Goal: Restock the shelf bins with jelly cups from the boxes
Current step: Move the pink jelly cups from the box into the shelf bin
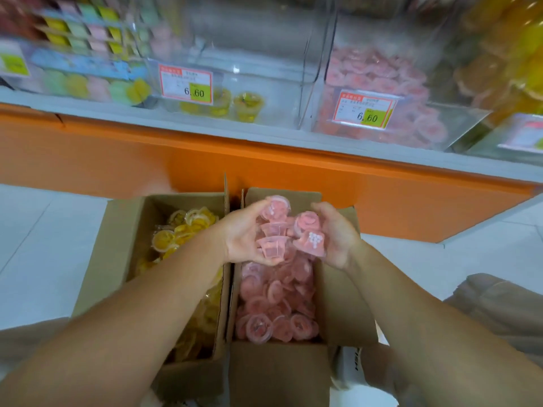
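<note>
- Two boxes are noted on the floor; yellow cups are held in the left box [117,245].
- Several pink jelly cups [273,230] are gripped in the curled left hand [241,236] above the right box [343,304]. More are cupped in the right hand [338,236], and both handfuls are pressed together.
- Cup axes are mixed: some are seen side-on, others with the lid faced to the camera.
- Risk: the loose cluster could be spilled on the lift to the pink bin [382,83], upper right.
</note>
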{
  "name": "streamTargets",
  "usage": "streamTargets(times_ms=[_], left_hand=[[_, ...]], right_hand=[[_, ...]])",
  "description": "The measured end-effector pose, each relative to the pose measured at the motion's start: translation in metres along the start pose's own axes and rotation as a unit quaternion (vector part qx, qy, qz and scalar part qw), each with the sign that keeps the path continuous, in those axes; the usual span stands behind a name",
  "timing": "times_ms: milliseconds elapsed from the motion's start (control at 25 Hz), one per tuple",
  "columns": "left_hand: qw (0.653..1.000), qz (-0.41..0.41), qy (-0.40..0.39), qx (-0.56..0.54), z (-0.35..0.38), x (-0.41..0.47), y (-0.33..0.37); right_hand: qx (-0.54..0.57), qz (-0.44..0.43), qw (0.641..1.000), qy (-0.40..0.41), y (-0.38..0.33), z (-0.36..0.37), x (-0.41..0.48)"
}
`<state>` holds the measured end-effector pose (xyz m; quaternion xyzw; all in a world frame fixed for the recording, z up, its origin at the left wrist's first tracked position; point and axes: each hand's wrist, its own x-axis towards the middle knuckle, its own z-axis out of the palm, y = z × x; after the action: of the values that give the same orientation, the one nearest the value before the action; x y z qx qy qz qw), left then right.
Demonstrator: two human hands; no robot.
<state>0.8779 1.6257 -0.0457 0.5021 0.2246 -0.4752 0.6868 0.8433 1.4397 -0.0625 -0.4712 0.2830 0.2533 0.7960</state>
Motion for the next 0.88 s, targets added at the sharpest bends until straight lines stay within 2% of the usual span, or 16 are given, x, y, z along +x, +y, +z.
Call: streamTargets(times_ms=[120,200,320,440,680,760,880], left_hand=[[0.999,0.042,-0.019,-0.004,0.015,-0.038,0.020],[0.997,0.065,-0.018,-0.027,0.026,-0.063,0.030],[0.995,0.087,-0.041,-0.040,0.042,-0.091,0.042],[0.991,0.104,-0.058,-0.057,0.055,-0.111,0.054],[0.987,0.134,-0.070,-0.052,0.064,-0.113,0.059],[0.987,0.136,-0.070,-0.048,0.061,-0.109,0.060],[0.987,0.139,-0.069,-0.033,0.055,-0.104,0.066]], right_hand=[[-0.032,-0.053,0.997,-0.039,-0.040,0.024,-0.038],[-0.087,-0.114,0.989,-0.036,-0.061,0.038,-0.061],[-0.180,-0.211,0.960,-0.039,-0.085,0.058,-0.093],[-0.247,-0.270,0.929,-0.049,-0.101,0.071,-0.113],[-0.374,-0.294,0.880,-0.019,-0.105,0.082,-0.119],[-0.386,-0.292,0.875,-0.004,-0.108,0.086,-0.115],[-0.358,-0.277,0.891,-0.044,-0.115,0.091,-0.115]])
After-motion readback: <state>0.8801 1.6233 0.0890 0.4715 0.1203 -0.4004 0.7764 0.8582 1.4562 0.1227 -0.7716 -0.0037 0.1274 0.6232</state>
